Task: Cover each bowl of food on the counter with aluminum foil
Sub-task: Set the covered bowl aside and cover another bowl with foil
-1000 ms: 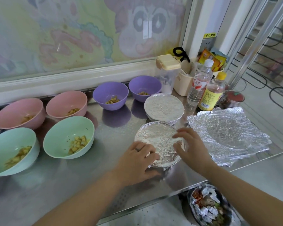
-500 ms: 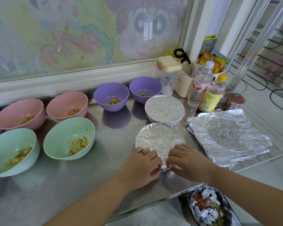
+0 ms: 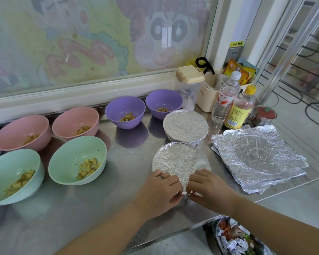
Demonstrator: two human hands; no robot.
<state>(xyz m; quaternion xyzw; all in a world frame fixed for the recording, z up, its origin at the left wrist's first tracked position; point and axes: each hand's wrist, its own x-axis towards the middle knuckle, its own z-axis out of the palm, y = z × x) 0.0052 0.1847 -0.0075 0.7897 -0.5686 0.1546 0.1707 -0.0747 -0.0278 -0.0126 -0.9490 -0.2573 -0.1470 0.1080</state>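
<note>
Left hand (image 3: pixel 158 192), right hand (image 3: pixel 210 190) meet, apparently pinching foil cover (image 3: pixel 179 159) edge; foil stack (image 3: pixel 260 157) rightward.

Crinkled shiny foil (image 3: pixel 180 159); brushed steel counter (image 3: pixel 66 218); smooth matt plastic bowls (image 3: pixel 77 159).

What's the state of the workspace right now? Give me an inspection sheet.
Surface: steel counter, reflective.
Job's things: near covered bowl and far covered bowl, foil on; six open with food: pink bowls, green bowls, purple bowls; foil sheets stacked at right.
Clutter: two bottles, lidded container, cream caddy, red-lidded jar.
Hands: left hand and right hand both pinch the foil edge at the near covered bowl's front rim.
Cables: black loop behind the lidded container, possibly a cord.
Surroundings: cartoon window, wire rack, bin of scraps below the counter.
</note>
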